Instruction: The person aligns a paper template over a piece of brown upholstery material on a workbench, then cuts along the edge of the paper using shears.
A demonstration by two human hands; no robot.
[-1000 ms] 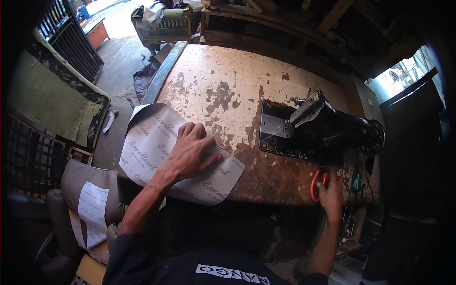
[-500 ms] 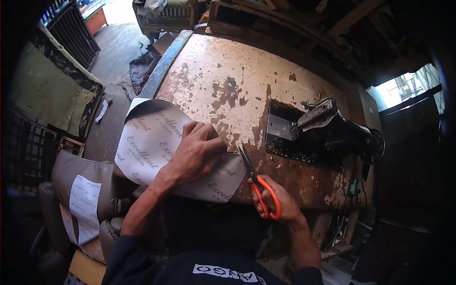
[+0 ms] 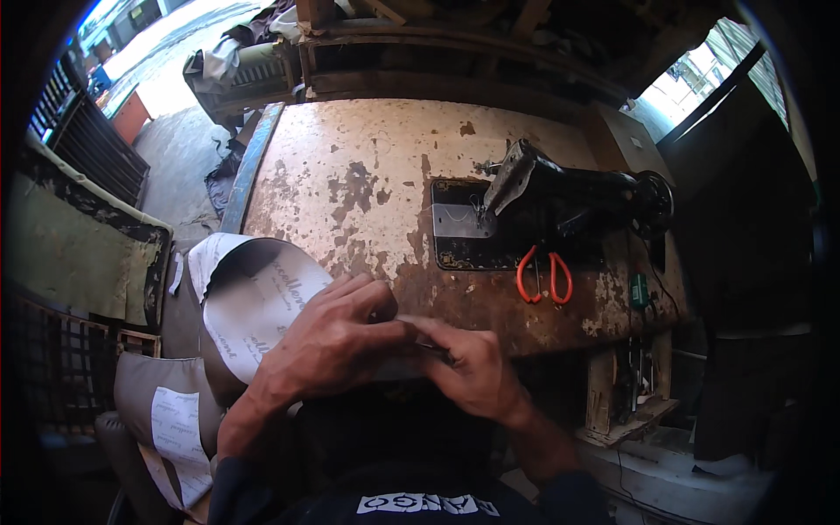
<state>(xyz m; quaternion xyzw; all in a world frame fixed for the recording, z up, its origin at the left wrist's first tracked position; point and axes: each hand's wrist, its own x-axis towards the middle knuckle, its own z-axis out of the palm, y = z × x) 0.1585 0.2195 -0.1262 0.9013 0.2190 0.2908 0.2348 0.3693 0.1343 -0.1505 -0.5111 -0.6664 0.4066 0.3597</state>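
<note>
A white printed sheet with a dark underside curls up at the front left of the worktable. Both my hands grip its near right part. My left hand is closed over the sheet, fingers bent. Against it, my right hand pinches the sheet's edge between thumb and fingers; the pinched part is mostly hidden. Orange-handled scissors lie on the table to the right, handles toward me, their blades against the dark base of the sewing machine.
A small green object sits near the table's right edge, beside a dark cord. Below left stands a brown padded seat with a white printed strip on it. Wooden frames line the back.
My right hand has put the scissors down by the sewing machine and moved left to the sheet. My left hand stays on the sheet, now nearer me. The view has shifted.
</note>
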